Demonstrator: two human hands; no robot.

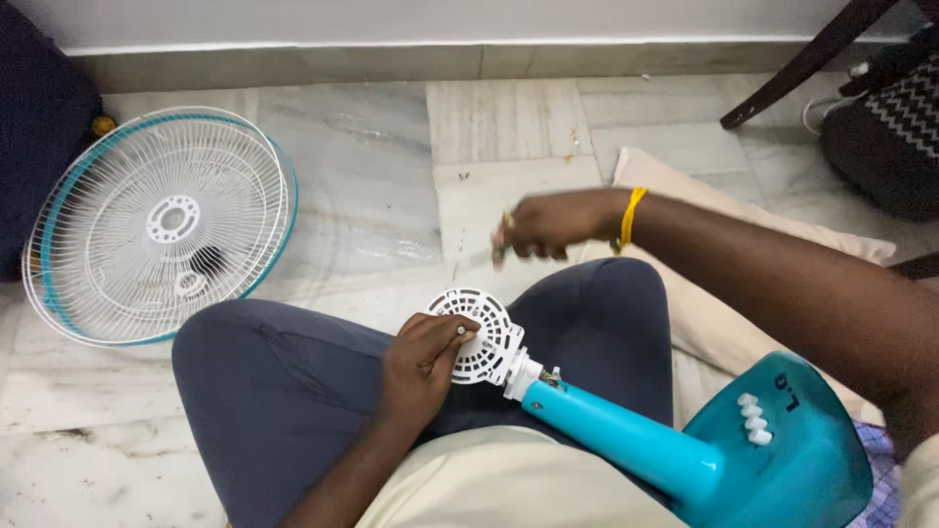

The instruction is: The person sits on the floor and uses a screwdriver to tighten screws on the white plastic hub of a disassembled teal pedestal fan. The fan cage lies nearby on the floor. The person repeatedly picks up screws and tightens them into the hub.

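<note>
We see the left hand point(423, 357) resting on the white round motor housing point(479, 337) of a turquoise fan stand point(626, 440), which lies across the person's lap at about 6 o'clock in the view. The fingers point(452, 337) of this hand are curled over the left edge of the housing and press on it, and a small shaft tip shows between them. The right hand point(548, 223) is raised above the knee, near the centre, with its fingers closed around a thin tool (it is blurred, we cannot tell its kind) point(499, 249). A yellow band point(629, 217) sits on the right wrist. The turquoise base point(782, 450) of the stand, with white buttons point(753, 418), is at 4 o'clock. The white fan grilles with a turquoise rim point(161, 225) lie flat on the marble floor point(391, 176) at 9 o'clock, well apart from both hands. A beige cushion point(714, 313) lies under the right arm.
</note>
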